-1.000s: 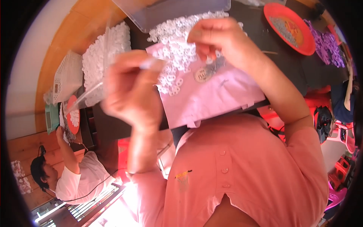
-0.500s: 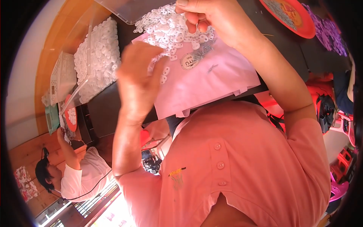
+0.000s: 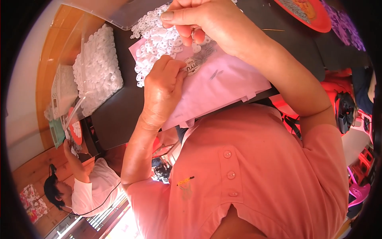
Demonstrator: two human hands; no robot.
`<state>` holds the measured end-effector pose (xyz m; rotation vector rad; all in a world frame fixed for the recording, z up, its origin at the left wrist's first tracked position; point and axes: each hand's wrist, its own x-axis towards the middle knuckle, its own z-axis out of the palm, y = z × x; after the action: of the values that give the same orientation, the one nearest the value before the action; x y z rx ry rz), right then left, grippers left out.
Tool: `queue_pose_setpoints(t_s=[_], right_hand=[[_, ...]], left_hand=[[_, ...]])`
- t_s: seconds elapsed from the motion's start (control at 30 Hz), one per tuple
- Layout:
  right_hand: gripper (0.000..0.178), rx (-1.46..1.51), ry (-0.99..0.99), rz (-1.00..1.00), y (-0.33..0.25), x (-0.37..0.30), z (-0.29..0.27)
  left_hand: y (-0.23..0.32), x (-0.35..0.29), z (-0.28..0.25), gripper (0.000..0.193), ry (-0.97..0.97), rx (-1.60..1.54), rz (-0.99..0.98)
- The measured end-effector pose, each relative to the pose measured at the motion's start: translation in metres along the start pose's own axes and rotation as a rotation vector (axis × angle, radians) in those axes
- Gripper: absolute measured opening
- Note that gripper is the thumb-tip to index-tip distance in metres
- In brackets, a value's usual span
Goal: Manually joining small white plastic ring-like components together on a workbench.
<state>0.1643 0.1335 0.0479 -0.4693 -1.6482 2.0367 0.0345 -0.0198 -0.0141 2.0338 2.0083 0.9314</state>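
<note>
A pink bag [image 3: 223,83] lies flat before me, bearing a heap of small white two-holed pieces [image 3: 159,40] and a little pile of thin grey metal pins [image 3: 206,52]. A few more loose pins [image 3: 215,74] rest nearer me on the bag. My left hand [image 3: 164,81] is closed at the heap's near edge, thumb and fingertips together beside the bag's round label [image 3: 193,66]; anything in its grip is hidden. Above the heap, my right hand [image 3: 213,22] has its fingers curled in a pinch. What it holds is too small to make out.
Left of the bag stands a clear bin [image 3: 95,67] full of white pieces. An orange-red plate [image 3: 318,20] with grey pins and a purple bundle [image 3: 344,30] lie at the far right. At the lower left, another person [image 3: 95,185] reaches toward a red plate [image 3: 75,129].
My left hand has moved from a blurred, spread pose left of the bag to a closed one at the heap. My right hand has shifted slightly left and down.
</note>
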Motion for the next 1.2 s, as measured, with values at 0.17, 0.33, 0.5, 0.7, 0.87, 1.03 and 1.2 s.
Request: queue_pose_setpoints(t_s=[0.17,0.33,0.5,0.7,0.87,1.03,1.2], right_hand=[[0.020,0.014,0.003,-0.006,0.003,0.001,0.001],[0.021,-0.019,-0.001,0.001,0.001,0.000,0.002],[0.022,-0.027,0.010,0.031,0.002,0.001,0.002],[0.022,0.015,-0.028,0.019,0.003,0.001,0.000],[0.021,-0.028,0.011,-0.161,0.017,0.009,-0.001],[0.019,-0.233,0.064,-0.234,0.017,0.007,0.000],[0.019,-0.314,0.081,-0.276,0.020,0.008,0.000]], left_hand=[[0.002,0.004,0.005,0.016,0.024,0.170,0.129],[0.004,0.012,0.003,0.016,-0.017,0.243,0.174],[-0.001,0.024,0.005,0.013,-0.111,0.404,0.421],[-0.006,0.031,0.008,0.012,-0.123,0.381,0.417],[-0.010,0.028,0.001,0.011,-0.055,0.043,0.148],[-0.010,0.027,-0.005,0.011,-0.053,-0.032,0.124],[-0.007,0.025,0.000,0.015,-0.085,0.126,0.251]])
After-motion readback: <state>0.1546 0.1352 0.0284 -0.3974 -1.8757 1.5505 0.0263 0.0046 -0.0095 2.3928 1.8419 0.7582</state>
